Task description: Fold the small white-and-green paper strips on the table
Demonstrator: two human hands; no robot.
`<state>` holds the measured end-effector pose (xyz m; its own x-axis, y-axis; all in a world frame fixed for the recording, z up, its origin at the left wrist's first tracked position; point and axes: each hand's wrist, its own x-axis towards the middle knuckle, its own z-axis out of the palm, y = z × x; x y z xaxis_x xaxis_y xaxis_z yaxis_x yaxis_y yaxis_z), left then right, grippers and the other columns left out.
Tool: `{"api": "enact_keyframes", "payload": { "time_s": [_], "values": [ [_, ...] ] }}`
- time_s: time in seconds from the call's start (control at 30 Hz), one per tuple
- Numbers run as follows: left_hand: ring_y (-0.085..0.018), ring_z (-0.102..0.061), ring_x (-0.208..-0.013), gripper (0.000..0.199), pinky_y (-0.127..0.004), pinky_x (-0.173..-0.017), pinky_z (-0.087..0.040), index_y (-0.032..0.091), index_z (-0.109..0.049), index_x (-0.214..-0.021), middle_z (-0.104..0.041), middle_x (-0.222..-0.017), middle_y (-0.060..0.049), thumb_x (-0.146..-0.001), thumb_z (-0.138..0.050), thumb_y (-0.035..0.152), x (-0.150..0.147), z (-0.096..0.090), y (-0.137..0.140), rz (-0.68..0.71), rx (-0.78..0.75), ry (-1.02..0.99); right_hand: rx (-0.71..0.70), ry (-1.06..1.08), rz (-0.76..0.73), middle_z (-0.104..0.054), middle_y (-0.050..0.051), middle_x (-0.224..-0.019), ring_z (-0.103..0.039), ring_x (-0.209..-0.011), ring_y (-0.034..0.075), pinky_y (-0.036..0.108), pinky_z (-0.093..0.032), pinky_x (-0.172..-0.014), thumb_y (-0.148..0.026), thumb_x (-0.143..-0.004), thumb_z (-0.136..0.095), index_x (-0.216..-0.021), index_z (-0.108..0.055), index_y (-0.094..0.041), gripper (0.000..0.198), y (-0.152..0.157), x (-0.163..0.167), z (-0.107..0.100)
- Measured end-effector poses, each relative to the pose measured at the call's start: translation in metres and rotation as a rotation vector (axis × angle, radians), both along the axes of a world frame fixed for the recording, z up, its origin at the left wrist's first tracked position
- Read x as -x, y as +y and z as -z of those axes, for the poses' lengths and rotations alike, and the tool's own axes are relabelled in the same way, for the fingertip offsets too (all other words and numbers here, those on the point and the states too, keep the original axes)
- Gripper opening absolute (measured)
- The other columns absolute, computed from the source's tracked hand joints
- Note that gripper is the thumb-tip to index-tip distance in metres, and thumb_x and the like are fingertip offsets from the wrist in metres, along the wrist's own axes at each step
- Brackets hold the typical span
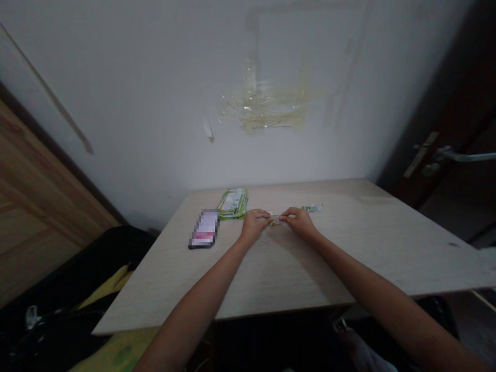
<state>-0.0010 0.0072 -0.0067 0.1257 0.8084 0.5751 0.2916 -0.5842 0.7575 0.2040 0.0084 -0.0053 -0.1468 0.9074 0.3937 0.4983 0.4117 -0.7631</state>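
Evidently, the left hand (256,225) and right hand (300,221) pinch opposite ends of a small packet (275,219) to the right of the phone (206,227), and because that hold looks slight, an uneven tug could tear it or let it slip.

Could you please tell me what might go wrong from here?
The wrapper, held by the left hand and the right hand, might tear if they pull apart. The right hand could brush the scrap just beyond it. The left hand, close to the packets, might nudge them into the phone.
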Motion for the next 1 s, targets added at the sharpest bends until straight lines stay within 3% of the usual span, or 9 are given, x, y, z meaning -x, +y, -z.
{"api": "enact_keyframes", "payload": {
  "time_s": [1.0],
  "values": [
    [-0.020,-0.070,-0.079,0.008,-0.035,-0.082,-0.055,0.021,-0.078,-0.068,-0.076,-0.080,-0.007,-0.069,-0.082,0.028,0.0006,0.0032,0.0062,-0.016,0.034,0.023,0.035,0.041,0.019,-0.076,0.005,-0.077,-0.068,-0.077,0.021,0.032,-0.050,-0.079,-0.028,-0.073,-0.072,-0.072,-0.075,-0.019,0.010,-0.0003,0.0012,-0.0009]
  ]
}}
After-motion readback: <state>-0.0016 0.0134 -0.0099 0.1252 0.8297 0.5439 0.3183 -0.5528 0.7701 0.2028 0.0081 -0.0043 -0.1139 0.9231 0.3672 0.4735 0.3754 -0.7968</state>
